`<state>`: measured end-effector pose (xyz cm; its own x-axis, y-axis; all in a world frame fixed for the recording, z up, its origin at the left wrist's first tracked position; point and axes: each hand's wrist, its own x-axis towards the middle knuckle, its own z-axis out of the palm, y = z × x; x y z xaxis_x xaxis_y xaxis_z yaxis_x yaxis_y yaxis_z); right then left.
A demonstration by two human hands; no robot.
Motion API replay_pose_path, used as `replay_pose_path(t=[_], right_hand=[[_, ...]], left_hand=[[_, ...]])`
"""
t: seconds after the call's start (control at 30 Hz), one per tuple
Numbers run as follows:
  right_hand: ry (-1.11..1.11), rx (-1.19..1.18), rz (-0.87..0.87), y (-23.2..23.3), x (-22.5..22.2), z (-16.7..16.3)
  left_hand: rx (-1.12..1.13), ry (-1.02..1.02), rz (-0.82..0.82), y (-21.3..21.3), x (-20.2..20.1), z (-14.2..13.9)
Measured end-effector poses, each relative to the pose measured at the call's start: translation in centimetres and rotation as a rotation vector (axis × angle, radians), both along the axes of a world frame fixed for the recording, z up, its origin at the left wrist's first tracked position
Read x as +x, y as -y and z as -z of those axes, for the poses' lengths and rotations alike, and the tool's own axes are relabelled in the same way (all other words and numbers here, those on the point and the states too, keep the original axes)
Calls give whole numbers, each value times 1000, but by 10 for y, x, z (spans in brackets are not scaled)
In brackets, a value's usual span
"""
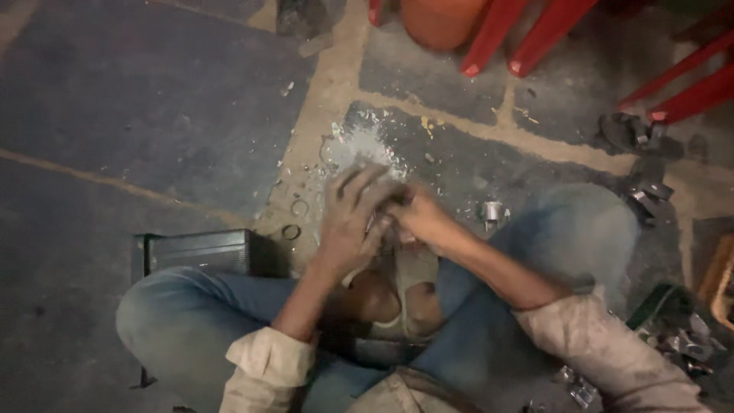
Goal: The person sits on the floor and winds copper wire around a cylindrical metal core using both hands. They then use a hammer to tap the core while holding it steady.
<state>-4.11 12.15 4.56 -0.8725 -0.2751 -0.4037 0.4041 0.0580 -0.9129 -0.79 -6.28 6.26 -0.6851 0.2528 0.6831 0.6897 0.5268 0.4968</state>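
Stone floor (153, 115), dark slabs with pale joints, dusty, scattered with metal chips and pale filings. Person sits low on it, knees in blue jeans spread wide so the work sits between the legs, close to the body.

Left hand (348, 218) fingers curled over a small object (384, 205), which is blurred and mostly hidden; grip looks closed around it from above, probably to steady it. Right hand (420, 216) meets it from the other side, fingers pinched tight at the same spot; cannot tell whether it holds a tool or the same piece. Both hands touching, held just above the filings patch (363, 145), so debris likely falls there.

Small metal fitting (492, 212) on the floor just beside the right wrist, within easy reach. Two metal rings (294, 219) lie left of the left hand. Black box (200, 251) by the left knee. More metal parts (650, 195) heaped to the right, well apart. Red chair legs (527, 34) and an orange container (442, 21) at top edge.
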Motion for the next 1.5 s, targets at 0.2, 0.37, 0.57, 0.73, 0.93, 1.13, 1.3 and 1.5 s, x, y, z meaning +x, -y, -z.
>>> replay_pose_path(t=[0.2,0.37,0.57,0.73,0.93,1.13,1.3,1.5], right_hand=[[-190,221,-398,-25,17,10],[-158,28,-445,-24,14,8],[-115,145,-481,-22,13,-3],[126,238,-589,-38,12,-9],[100,350,-751,-56,12,0],[-102,227,-886,-64,22,14],[74,373,-753,-74,28,23],[83,362,-697,-77,21,32]], left_hand=[[37,369,213,-2,0,-17],[21,460,170,-5,-5,8],[22,321,128,11,-6,1],[-412,41,270,13,-6,-8],[-389,404,471,6,9,5],[-220,609,456,-3,29,34],[237,699,18,-40,37,85],[574,932,126,-61,9,128]])
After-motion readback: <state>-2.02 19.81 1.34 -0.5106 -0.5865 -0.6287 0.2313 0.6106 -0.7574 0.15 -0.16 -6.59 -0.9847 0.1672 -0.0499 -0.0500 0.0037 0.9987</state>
